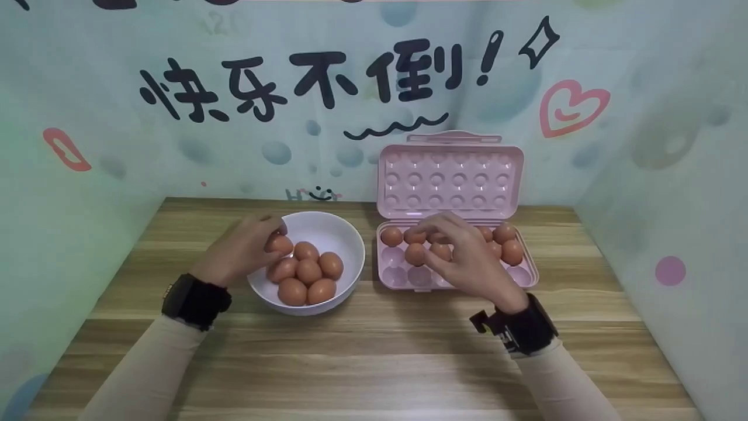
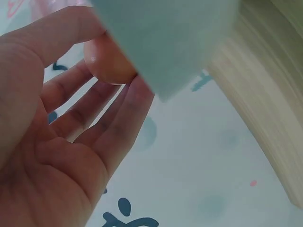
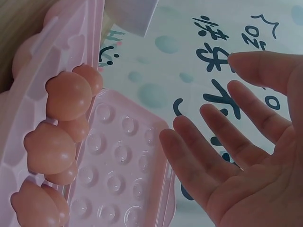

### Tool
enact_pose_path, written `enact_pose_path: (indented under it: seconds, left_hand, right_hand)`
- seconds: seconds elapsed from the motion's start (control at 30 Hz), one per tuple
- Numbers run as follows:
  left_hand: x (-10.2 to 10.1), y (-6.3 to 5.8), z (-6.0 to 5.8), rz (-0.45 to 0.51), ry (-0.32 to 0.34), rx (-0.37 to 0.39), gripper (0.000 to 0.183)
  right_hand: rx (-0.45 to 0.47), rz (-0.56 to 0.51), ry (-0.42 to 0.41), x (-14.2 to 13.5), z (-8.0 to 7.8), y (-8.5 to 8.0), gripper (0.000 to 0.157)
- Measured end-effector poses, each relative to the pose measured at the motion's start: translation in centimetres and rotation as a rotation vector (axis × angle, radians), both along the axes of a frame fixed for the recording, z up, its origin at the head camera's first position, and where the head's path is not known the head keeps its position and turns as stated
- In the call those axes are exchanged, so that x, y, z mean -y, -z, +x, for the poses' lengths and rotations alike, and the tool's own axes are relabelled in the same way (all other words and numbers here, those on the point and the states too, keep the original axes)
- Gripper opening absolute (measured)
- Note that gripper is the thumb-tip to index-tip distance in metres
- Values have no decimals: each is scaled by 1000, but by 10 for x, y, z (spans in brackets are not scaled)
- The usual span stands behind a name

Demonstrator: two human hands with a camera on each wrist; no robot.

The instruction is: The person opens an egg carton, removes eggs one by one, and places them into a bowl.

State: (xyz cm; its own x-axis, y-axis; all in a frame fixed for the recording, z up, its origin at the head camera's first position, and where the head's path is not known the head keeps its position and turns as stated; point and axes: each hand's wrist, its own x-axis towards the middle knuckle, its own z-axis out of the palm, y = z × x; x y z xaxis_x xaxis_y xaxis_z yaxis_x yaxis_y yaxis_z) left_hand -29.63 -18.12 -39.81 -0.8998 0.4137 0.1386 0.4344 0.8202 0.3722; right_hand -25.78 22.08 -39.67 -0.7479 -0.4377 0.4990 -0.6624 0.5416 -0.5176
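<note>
At the white bowl [image 1: 347, 240], my left hand [image 1: 236, 251] holds a brown egg [image 1: 279, 244] between thumb and fingers, at the bowl's left side. The left wrist view shows that same egg [image 2: 109, 61] at the fingertips, partly hidden by a pale surface. Several more brown eggs [image 1: 308, 271] lie in the bowl. My right hand [image 1: 467, 257] is over the pink egg carton [image 1: 392, 258], whose lid [image 1: 450, 181] stands up behind it. Fingers spread and holding nothing, the right hand [image 3: 246, 156] appears beside several seated eggs [image 3: 52, 149] in the right wrist view.
Both containers stand on a wood-grain table [image 1: 350, 362], the bowl left of the carton. Bare cups show at the carton's front left and front right corner. A printed cloth backdrop [image 1: 315, 158] rises behind the table, with pale walls on both sides.
</note>
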Motion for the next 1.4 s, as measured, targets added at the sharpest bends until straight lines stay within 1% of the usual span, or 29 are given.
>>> enact_pose_path:
  seconds: [0.1,0.2,0.3,0.43,0.5,0.67,0.9,1.07,1.23,1.4]
  left_hand:
    - [-1,2,-2,-31,10,2,20]
    - [-2,3,-2,-57,30,-19,22]
    - [-3,3,-3,-84,65,-80,22]
    - [-4,6,-4,-115,105,-153,22]
    - [-5,7,-5,-128,115,-160,22]
    - [-8,11,-8,-157,122,-144,19]
    - [-10,13,-7,-160,132,-127,20]
    - [-11,13,-6,-176,155,-143,20]
    - [-11,10,-3,-151,143,-99,21]
    - [-15,2,2,-115,133,-92,21]
  right_hand:
    - [-6,-13,-12,-1,-1,0,26]
    - [-10,-17,-12,-1,-1,0,27]
    - [-15,-18,-5,-2,-1,0,30]
    - [-16,-28,-16,-1,-2,0,34]
    - [-10,-29,-24,-2,-3,0,33]
    - [-11,-18,-20,-3,-3,0,30]
    - [-18,-17,7,-4,-3,1,33]
    - [-15,-2,17,-5,-4,1,33]
    - [-32,-2,16,-7,-6,2,31]
    - [-73,59,41,-8,-7,4,31]
